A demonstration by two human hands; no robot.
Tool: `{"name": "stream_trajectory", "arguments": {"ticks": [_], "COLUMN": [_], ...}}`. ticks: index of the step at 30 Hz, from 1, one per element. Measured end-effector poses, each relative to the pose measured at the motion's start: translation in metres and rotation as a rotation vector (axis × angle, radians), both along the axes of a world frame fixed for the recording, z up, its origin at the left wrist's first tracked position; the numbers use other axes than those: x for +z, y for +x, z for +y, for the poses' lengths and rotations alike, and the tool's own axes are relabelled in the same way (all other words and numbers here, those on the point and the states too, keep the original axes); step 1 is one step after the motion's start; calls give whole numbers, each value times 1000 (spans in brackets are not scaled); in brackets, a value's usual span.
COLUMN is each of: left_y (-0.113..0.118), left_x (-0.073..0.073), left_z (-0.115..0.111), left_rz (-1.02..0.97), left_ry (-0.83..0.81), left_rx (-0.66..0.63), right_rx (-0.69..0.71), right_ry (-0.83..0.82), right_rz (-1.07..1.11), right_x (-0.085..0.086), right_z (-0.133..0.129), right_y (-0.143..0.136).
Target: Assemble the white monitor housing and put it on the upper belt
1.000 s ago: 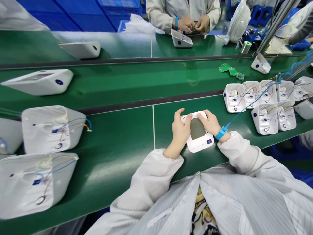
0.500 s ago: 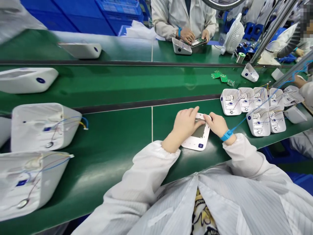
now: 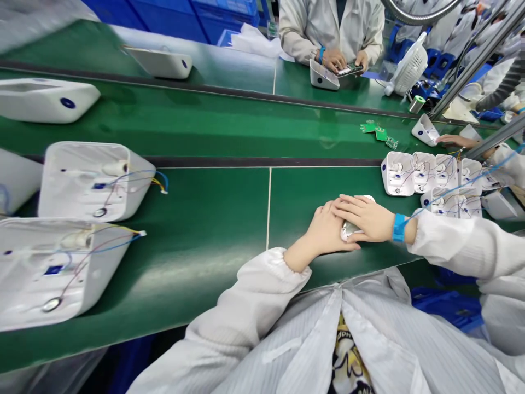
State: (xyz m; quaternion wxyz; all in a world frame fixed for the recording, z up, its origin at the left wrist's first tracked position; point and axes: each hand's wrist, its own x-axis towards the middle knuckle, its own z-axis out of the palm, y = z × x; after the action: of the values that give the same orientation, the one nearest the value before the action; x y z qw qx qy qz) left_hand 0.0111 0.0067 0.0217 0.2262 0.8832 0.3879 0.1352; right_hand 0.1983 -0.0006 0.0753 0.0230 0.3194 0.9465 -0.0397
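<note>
White device (image 3: 348,231) lies mostly hidden, apparently pressed, under both hands (image 3: 353,224).

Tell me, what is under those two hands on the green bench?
A white device lies on the bench under the left hand and right hand. Only a bit of its pale shell shows between them; the rest is covered.

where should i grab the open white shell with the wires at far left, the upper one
Take the shell by its two long outer walls, coming from above. It lies open side up, so the rims are exposed, and the loose wires trail out at its right end; gripping the sides probably keeps fingers off them.
</note>
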Motion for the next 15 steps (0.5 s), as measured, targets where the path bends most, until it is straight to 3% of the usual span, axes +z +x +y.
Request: {"name": "stream_trajectory", "arguments": {"ticks": [4, 15], "left_y": [1, 0], "left_x": [-4, -13], "left_z": [-1, -5], "left_rz": [-13, 3], "left_ry": [1, 42], "left_rx": [-8, -26], "right_rx": [50, 50], "right_ry": [-63, -21], "right_rz": [-56, -98], "right_x": [-11, -8], "right_z": [12, 6], "right_y": [3, -7]}}
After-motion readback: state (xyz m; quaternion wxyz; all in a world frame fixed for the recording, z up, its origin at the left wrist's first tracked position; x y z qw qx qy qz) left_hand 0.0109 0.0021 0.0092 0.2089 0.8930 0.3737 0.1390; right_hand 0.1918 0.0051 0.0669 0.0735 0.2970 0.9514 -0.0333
